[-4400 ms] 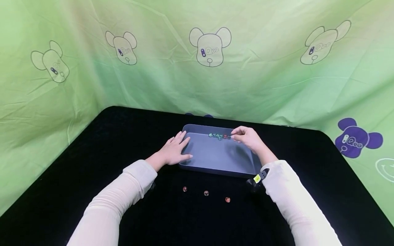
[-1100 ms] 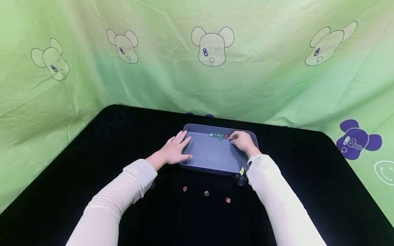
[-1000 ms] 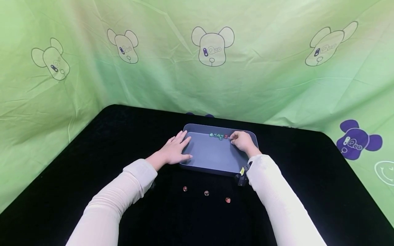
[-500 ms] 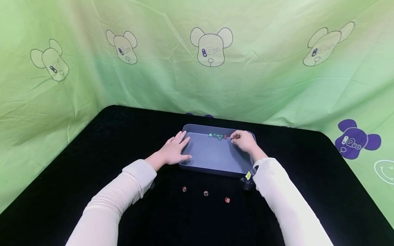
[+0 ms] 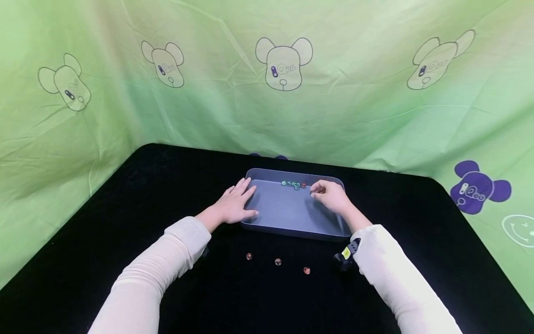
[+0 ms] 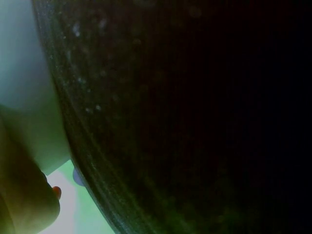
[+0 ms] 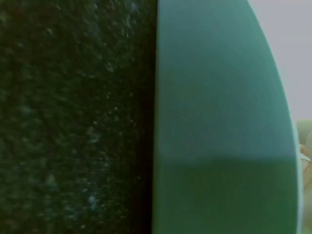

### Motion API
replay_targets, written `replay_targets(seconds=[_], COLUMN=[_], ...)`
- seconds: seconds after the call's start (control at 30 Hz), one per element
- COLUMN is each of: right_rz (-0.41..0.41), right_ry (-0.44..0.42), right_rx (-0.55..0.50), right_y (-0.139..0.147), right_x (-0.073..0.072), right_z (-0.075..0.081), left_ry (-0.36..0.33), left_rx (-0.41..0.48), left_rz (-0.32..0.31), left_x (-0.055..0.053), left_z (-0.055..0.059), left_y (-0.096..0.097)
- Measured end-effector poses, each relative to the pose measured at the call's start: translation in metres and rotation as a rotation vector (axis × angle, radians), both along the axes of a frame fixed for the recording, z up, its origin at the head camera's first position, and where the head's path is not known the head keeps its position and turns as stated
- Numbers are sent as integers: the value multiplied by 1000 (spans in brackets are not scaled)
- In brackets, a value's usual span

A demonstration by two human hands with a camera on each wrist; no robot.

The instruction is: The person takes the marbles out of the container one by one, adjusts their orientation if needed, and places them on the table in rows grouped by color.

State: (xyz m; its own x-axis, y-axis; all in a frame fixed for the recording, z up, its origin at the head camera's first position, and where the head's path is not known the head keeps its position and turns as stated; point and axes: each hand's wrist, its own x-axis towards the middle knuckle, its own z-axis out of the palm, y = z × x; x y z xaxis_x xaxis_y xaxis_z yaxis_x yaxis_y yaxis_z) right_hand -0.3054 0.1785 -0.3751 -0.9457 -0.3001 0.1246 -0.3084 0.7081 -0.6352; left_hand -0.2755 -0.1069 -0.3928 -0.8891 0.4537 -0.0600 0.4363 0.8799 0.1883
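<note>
My left hand (image 5: 231, 204) rests on the left rim of a grey rectangular tray (image 5: 283, 208), fingers spread and straight. Over the tray's far right part, my right hand (image 5: 331, 195) has its thumb and fingertips together, pinching what looks like a small dark marble, mostly hidden by them. Just left of those fingertips lies a red marble (image 5: 303, 185) by the far wall. Beside it, several green marbles (image 5: 289, 183) sit in a row, one of them slightly nearer. In the left wrist view, part of a hand (image 6: 31, 207) shows at the lower left.
Three reddish or clear marbles lie spaced out in front of the tray: a left one (image 5: 249, 256), a middle one (image 5: 278, 262) and a right one (image 5: 307, 270). Black cloth (image 5: 187, 176) covers the table. A green printed curtain (image 5: 217, 111) hangs around its back and sides.
The right hand has stayed near the right end of the marble row, reaching in closer beside the red marble, then drawing slightly back with its wrist to the right. The left hand keeps its place.
</note>
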Motion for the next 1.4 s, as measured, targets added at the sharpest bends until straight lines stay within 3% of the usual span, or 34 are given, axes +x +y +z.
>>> replay_targets(seconds=[0.9,1.4], right_rz=[58,100], right_ry=[0,-17], right_rx=[-145,-166], right_y=[16,23], right_x=[62,87], right_z=[20,17], left_ry=[-4,-2], left_rx=[14,8], left_rz=[-12,-7], left_x=[2,0], left_z=[2,-1], left_y=[0,0])
